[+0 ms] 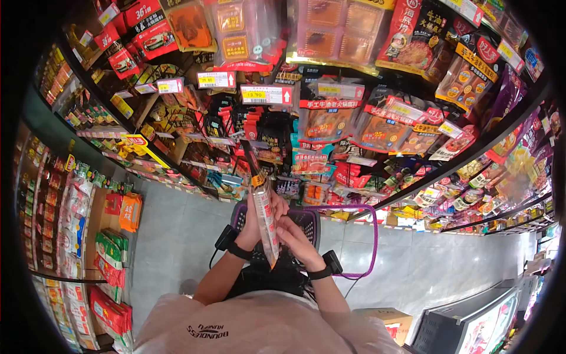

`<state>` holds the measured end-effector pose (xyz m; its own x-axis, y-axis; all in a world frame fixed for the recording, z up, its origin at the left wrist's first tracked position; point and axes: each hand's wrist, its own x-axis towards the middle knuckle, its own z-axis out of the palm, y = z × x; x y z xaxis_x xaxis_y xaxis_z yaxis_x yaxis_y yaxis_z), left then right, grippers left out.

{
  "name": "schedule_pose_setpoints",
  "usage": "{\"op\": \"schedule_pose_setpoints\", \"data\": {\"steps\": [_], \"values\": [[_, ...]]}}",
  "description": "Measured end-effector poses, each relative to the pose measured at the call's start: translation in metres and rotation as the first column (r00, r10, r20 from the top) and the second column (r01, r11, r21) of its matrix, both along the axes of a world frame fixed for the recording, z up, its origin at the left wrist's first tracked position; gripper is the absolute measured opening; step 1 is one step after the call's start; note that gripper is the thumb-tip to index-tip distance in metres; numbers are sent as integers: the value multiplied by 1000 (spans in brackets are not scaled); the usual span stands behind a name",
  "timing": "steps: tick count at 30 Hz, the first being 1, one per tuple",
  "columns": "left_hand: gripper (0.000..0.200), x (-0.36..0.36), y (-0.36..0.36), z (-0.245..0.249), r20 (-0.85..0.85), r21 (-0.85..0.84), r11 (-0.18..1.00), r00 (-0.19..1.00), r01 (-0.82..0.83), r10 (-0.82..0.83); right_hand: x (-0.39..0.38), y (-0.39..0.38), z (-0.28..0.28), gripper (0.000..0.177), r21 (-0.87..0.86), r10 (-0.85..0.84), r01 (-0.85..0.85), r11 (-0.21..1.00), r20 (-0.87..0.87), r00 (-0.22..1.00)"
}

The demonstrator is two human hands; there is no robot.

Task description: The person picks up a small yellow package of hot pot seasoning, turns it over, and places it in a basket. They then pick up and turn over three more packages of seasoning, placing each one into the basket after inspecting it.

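Observation:
A flat plastic food packet (263,215), black and orange at its top with a clear, printed edge below, stands almost edge-on in front of my body. My left hand (252,229) is wrapped round it from the left, with some fingertips showing past its right side. My right hand (295,237) is closed against the packet's right side, its fingers bent and partly hidden. What the packet contains cannot be made out from this angle. Underneath both hands is a dark shopping basket (309,227) with a purple handle (375,236).
Shelves of hanging hotpot seasoning packets (330,121) curve across the front, with price tags (265,94) along them. More shelves with bagged goods (109,253) stand at left. A cardboard box (386,318) and a black cabinet (466,324) are at lower right on the grey floor (413,271).

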<state>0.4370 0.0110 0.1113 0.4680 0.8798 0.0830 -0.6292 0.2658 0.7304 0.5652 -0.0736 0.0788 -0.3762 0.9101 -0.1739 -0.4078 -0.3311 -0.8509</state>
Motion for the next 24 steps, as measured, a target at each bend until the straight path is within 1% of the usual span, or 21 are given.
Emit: {"op": "schedule_pose_setpoints", "data": {"steps": [1,3,4,5,6,7,8,9,10,11,12,13,14,15,16,17,19,20,21,23,24], "values": [[44,-2,-5,-3,-10,31,999,1000,-12,12,0,-3,-1,46,33,-8,7,999,20,1000],[41,-9,-10,-19,16,113,990,996,86,-88,-3,-7,2,47,100,-31,24,995,60,998],[41,-13,-11,-28,27,157,979,990,133,-139,1,-8,3,41,107,24,-36,994,111,994],[41,-18,-15,-36,36,193,965,982,176,-187,-1,-11,4,40,105,21,-32,994,100,995],[41,-23,-19,-41,44,178,964,977,198,-209,-3,-13,5,39,104,20,-30,994,90,996],[42,-30,-24,-46,46,138,967,974,213,-221,-6,-14,8,38,105,20,-28,994,78,997],[42,-36,-27,-51,37,44,979,979,201,-203,-10,-17,13,36,115,-32,23,993,73,997],[43,-43,-30,-50,7,-107,982,988,153,-153,-14,-16,12,36,101,-90,83,991,69,994],[43,-49,-31,-50,-51,-302,950,994,78,-98,-19,-15,9,36,85,-146,141,986,65,987],[44,-54,-27,-49,-121,-452,892,991,-8,-53,-24,-15,8,36,68,-204,200,977,62,977],[45,-58,-23,-47,-169,-482,874,985,-50,-37,-25,-14,16,35,61,-265,262,963,48,963],[44,-61,-23,-30,-139,-225,974,990,-30,-2,-28,-13,23,33,28,-338,337,941,36,941],[45,-65,-23,-11,-254,-153,988,967,-23,-17,-28,-12,23,33,13,-371,371,929,48,927],[45,-66,-21,27,-365,-77,997,931,-4,-24,-26,-10,22,32,4,-405,406,914,60,912],[44,-74,-11,1,-214,-237,968,967,85,-137,-25,-10,27,32,68,-427,422,904,114,897],[44,-81,-10,-24,-232,-194,976,962,97,-142,-23,-11,29,33,105,-424,411,906,181,887],[42,-85,-14,-14,-263,-109,986,952,128,-153,-29,-13,41,34,140,-441,418,897,248,863],[38,-89,-19,-7,-324,-35,991,937,126,-130,-34,-16,48,35,157,-443,415,896,262,857],[35,-90,-25,18,-382,38,992,919,123,-100,-40,-18,55,35,179,-447,412,894,273,852],[35,-89,-30,22,-337,110,989,940,98,-56,-52,-18,66,35,207,-453,408,889,280,846],[38,-91,-30,26,-295,107,992,955,72,-37,-58,-20,71,35,209,-453,406,889,279,847]]}}
